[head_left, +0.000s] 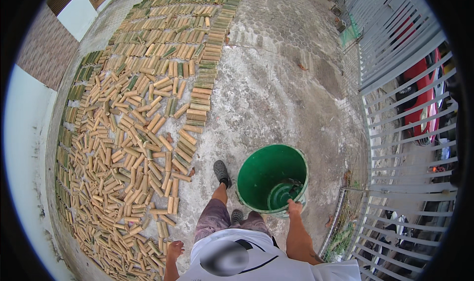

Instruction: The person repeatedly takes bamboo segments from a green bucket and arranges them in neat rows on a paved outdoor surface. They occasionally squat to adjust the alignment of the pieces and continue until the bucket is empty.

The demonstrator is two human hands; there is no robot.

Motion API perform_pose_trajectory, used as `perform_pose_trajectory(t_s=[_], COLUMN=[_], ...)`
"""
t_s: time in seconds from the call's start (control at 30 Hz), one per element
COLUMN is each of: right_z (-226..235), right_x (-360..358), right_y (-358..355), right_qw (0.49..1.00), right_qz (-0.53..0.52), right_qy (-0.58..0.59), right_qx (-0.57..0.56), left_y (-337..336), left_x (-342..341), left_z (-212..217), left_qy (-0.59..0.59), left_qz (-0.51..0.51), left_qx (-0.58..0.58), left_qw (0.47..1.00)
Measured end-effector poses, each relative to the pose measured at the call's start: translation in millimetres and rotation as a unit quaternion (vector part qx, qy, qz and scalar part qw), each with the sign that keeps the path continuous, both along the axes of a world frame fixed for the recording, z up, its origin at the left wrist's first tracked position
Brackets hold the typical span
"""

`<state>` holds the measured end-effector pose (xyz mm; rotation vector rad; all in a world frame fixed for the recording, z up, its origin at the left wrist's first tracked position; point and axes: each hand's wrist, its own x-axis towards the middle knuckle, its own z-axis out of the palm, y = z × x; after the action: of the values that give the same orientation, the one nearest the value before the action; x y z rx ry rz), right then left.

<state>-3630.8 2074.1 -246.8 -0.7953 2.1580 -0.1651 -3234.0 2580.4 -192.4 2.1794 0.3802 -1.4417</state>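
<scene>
My right hand (pixel 295 206) is closed on the near rim of a large round green plastic bin (pixel 261 167). The bin is tilted, so its inside faces up toward me. Down in it shows a smaller green round shape (pixel 280 196) with dark bits beside it; whether that is the bin's bottom or a separate container I cannot tell. At my left side hangs my left hand (pixel 175 249), holding nothing, its fingers loosely bent and apart. Beyond that hand lie many short cut bamboo pieces (pixel 126 177), scattered nearby and laid in neat rows farther off.
Worn concrete (pixel 276 98) runs ahead to paving. A white slatted metal fence (pixel 405 148) stands along the right, with a red car (pixel 424 93) behind it. A pale wall (pixel 29 157) bounds the left. My shoe (pixel 221 171) is between the bamboo and the bin.
</scene>
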Motion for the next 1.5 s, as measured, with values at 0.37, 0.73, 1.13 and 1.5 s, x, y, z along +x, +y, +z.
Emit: perform_pose_trajectory(t_s=[0.37, 0.73, 1.13, 1.5], right_z=[108, 96, 92, 97], right_x=[2, 33, 348, 369], right_y=[-155, -477, -1018, -1279], right_qw=[0.948, 0.868, 0.932, 0.936], right_qz=[-0.290, -0.475, -0.285, -0.268], right_qy=[0.099, 0.030, -0.202, -0.200], right_qx=[-0.080, -0.143, -0.097, -0.107], left_y=[-358, -844, -1112, -1506], left_x=[347, 495, 535, 743], left_z=[-65, -29, 1, -11], left_qy=[-0.181, -0.223, -0.169, -0.256], left_qz=[-0.307, -0.371, -0.493, -0.414], left_qx=[-0.111, -0.142, -0.086, -0.044], left_qw=[0.928, 0.890, 0.849, 0.873])
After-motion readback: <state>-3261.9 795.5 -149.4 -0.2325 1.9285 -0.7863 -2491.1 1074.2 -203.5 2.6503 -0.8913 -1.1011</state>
